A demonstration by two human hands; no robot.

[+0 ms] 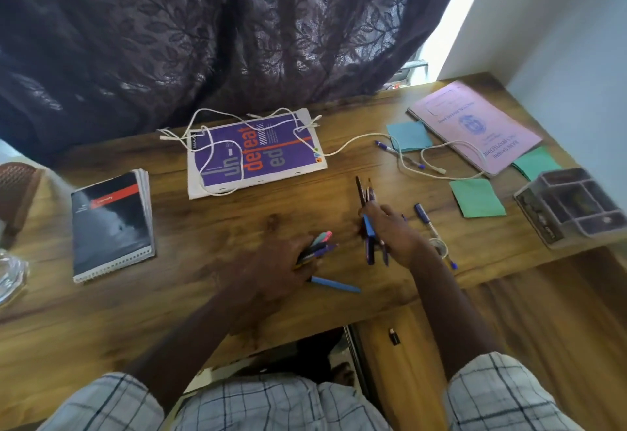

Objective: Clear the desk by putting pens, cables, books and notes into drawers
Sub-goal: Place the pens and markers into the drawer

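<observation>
Pens [318,244] clamped in bunches by my left hand [278,266] and right hand [395,231] may spill if I also pinch the blue pen [336,284] beside my left fingers.

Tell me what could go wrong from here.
Both hands are full: the left hand grips a pen bundle, the right hand several more pens, so one may slip. The white cable loops over the purple book; lifting either could drag the other. The blue pen near the front edge of the desk could get knocked off.
</observation>
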